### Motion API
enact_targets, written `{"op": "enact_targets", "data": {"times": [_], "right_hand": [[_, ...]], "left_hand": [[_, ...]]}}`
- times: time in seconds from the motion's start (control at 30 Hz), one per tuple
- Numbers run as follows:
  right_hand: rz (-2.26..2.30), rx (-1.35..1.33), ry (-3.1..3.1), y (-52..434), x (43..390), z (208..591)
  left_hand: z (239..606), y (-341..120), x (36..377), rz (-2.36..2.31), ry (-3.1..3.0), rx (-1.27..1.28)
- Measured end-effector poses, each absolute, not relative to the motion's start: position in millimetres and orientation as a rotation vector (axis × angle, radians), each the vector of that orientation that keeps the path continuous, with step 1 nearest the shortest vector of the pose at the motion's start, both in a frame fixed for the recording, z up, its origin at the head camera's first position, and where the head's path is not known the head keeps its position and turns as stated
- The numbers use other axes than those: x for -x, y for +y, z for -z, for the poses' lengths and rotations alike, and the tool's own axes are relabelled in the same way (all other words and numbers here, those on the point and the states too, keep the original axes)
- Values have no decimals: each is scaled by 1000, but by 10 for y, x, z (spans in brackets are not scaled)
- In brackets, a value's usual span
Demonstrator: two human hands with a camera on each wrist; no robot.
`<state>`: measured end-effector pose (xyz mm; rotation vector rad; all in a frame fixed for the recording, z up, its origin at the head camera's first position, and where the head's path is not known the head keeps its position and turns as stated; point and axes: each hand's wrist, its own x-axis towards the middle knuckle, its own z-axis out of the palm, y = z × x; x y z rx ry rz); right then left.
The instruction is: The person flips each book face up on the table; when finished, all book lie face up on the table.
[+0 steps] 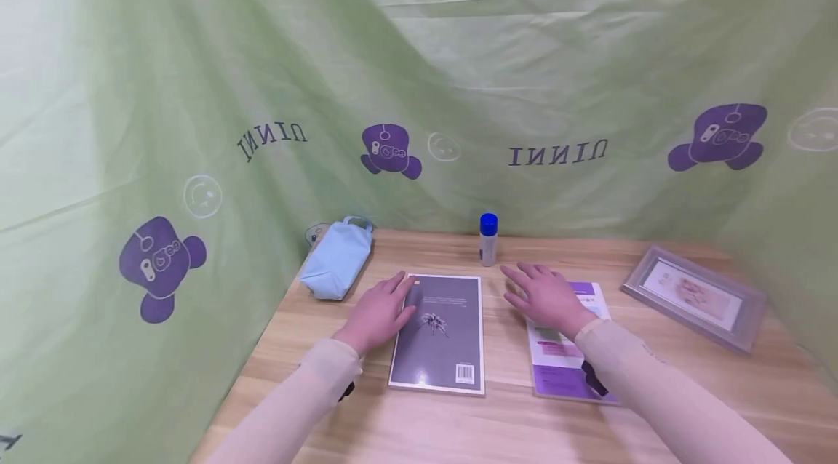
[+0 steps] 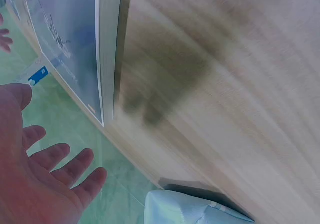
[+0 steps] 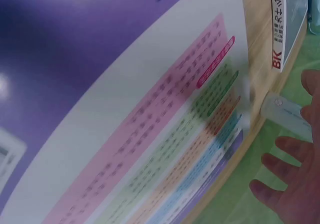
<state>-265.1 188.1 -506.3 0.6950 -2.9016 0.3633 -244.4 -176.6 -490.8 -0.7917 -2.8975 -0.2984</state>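
Observation:
A grey book (image 1: 437, 337) with a spider-like picture and a barcode lies on the wooden table. Over its upper left edge is my left hand (image 1: 380, 311), fingers spread and holding nothing; the left wrist view shows the hand (image 2: 50, 169) raised, palm visible. My right hand (image 1: 550, 297) hovers over the top of a purple and white book (image 1: 556, 358), its fingers loosely spread with nothing in them. In the right wrist view, the fingers (image 3: 280, 169) appear beside the blue-capped bottle (image 3: 285, 115), with the book's coloured text bands (image 3: 170, 129) below.
A light blue pouch (image 1: 337, 260) with a loop lies at the back left. The bottle (image 1: 488, 240) stands upright behind the books. On the right lies a grey picture frame (image 1: 694, 297). A green patterned curtain (image 1: 458, 71) hangs around the wooden table (image 1: 504, 428).

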Motion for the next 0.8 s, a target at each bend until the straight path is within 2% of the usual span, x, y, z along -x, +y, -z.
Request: {"op": "enact_targets", "data": {"times": [0.8], "right_hand": [[-400, -904, -2869, 1255, 2823, 5139]], "left_hand": [[5154, -1781, 1915, 175, -2857, 967]]}}
